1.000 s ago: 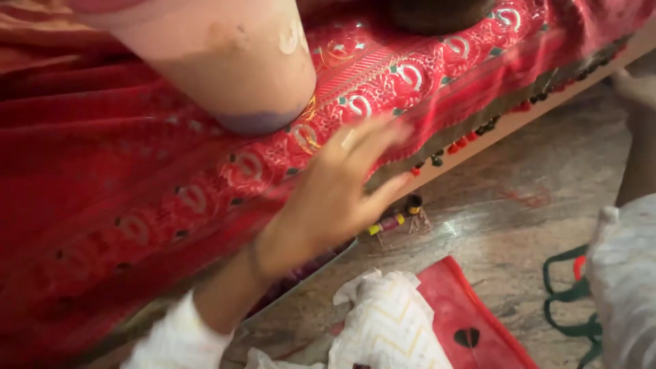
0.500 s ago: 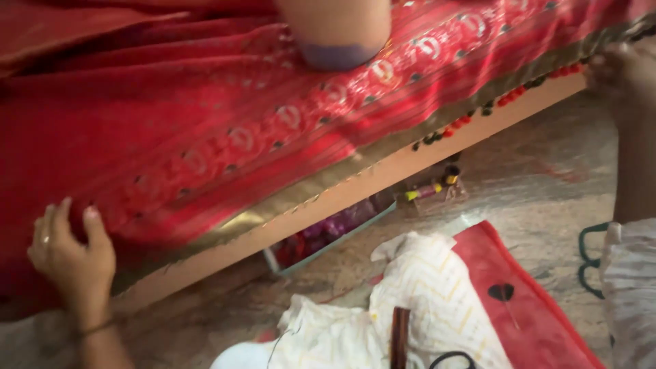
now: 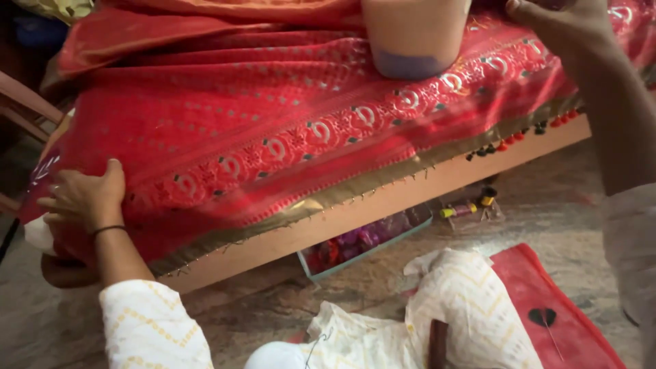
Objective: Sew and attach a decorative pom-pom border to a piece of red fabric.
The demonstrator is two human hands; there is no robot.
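A red patterned fabric (image 3: 273, 116) with a gold border and small bead tassels lies spread over a low wooden board (image 3: 383, 205). My left hand (image 3: 85, 198) lies flat on the fabric's left corner, fingers pointing left and thumb up, with a dark band on the wrist. At the top right, my right hand (image 3: 560, 27) rests with bent fingers on the far edge of the fabric. What is under those fingers is hidden. A tall pale cylinder (image 3: 413, 34) with a bluish base stands on the fabric between the hands.
Under the board's front edge sit a shallow tray (image 3: 362, 242) of purple and red beads and a few thread spools (image 3: 471, 205). A red cloth (image 3: 567, 314) lies on the stone floor by my white patterned garment (image 3: 451, 314). A wooden chair frame (image 3: 27, 102) stands at far left.
My left hand moved from the middle of the fabric to its left corner and now lies flat there. My right hand rose onto the fabric's far right edge. The view pulled back.
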